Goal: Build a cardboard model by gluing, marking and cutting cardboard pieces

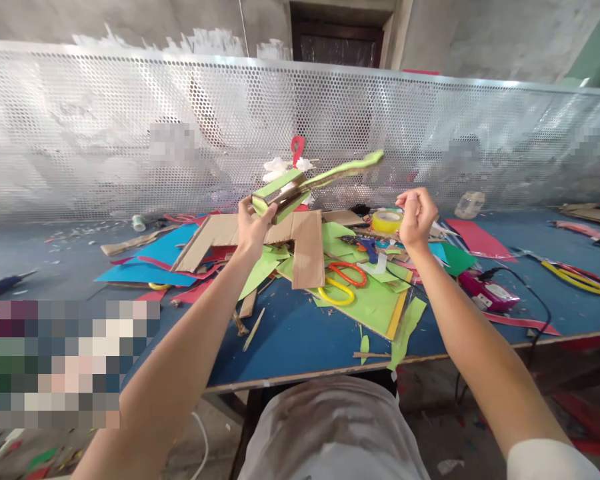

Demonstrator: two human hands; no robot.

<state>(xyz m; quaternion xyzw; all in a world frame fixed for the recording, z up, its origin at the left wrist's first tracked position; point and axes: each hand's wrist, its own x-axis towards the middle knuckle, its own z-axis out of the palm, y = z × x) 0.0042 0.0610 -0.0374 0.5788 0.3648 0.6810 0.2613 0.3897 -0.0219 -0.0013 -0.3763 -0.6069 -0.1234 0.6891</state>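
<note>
My left hand (254, 223) grips a small box-like cardboard piece (280, 193) faced with light green, raised over the table. From its right end a long wavy light green strip (347, 169) points up and to the right. My right hand (416, 215) is raised apart from it, fingers curled closed; anything inside them is hidden. Beneath my left hand lies a cut piece of brown cardboard (307, 250). Between the hands are a roll of yellow tape (387, 221), a blue glue gun (367, 248) and scissors with orange and yellow handles (337, 293).
Light green sheets (365, 310), blue sheets (147, 267) and scraps cover the blue table (280, 347). Pliers (570, 273), a magenta box with a black cable (490, 291) and a red sheet (480, 238) lie at right. A perforated metal screen (220, 133) stands behind.
</note>
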